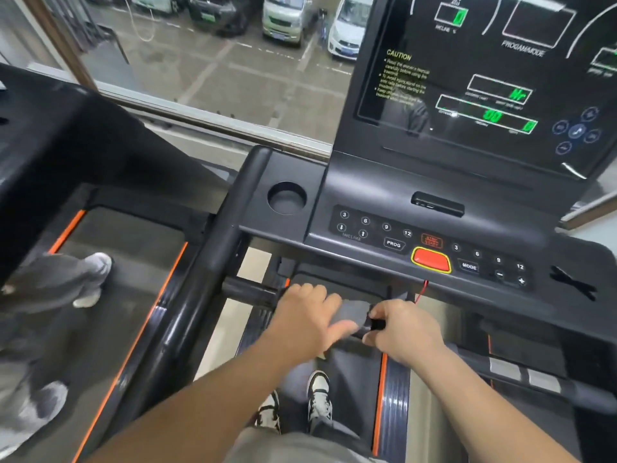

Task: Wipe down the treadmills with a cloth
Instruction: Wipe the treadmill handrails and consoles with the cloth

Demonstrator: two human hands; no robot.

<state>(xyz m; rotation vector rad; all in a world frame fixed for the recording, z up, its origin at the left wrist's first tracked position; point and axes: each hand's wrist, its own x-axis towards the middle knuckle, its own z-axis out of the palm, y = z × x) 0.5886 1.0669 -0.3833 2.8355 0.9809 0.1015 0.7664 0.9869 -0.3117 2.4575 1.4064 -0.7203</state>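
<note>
I stand on a black treadmill whose console (430, 235) carries buttons and a red stop key (430, 259). A black front handlebar (250, 291) runs below the console. A grey cloth (354, 312) is wrapped over this bar. My left hand (307, 317) grips the cloth on the bar, thumb stretched to the right. My right hand (402, 330) curls around the bar just right of the cloth, by a small black clip (376, 324) on a red cord. Much of the cloth is hidden under my left hand.
The display screen (484, 78) rises behind the console, with a cup holder (286, 197) at its left. Another person's legs (60, 282) stand on the neighbouring treadmill to the left. A window (213, 61) overlooks parked cars. My shoes (319, 396) are on the belt.
</note>
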